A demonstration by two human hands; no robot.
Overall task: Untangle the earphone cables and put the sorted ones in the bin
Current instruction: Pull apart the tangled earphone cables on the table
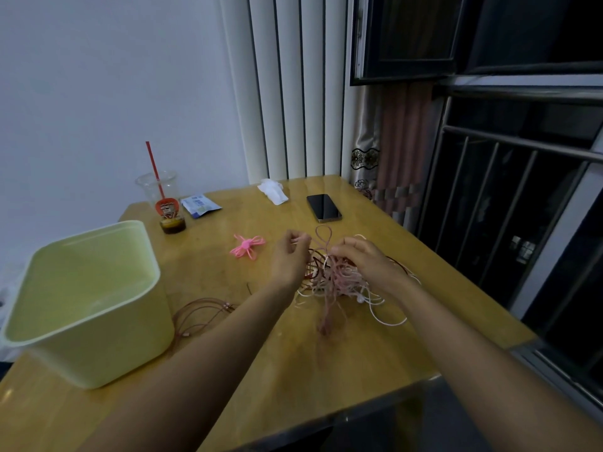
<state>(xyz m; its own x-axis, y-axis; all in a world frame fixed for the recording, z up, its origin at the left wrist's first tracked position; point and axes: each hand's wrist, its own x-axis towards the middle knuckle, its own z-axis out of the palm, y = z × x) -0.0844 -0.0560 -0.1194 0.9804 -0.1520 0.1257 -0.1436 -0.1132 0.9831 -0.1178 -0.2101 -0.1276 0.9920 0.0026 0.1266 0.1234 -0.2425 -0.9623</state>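
Observation:
A tangle of pink, white and dark red earphone cables [339,285] lies on the wooden table [293,360], right of centre. My left hand [290,259] pinches a strand at the tangle's left side. My right hand [362,259] grips a bunch of pink strands at its top, and a pink loop stands up between the two hands. A bright pink bundled cable [247,246] lies apart to the left. A loose brownish-pink cable [202,313] is coiled beside the pale green bin [88,298], which stands at the table's left and looks empty.
A plastic cup with a red straw [164,203], a blue-and-white packet [199,206], a crumpled tissue [273,190] and a dark phone [323,207] sit along the far side. The table's right edge runs close to a barred window [509,197].

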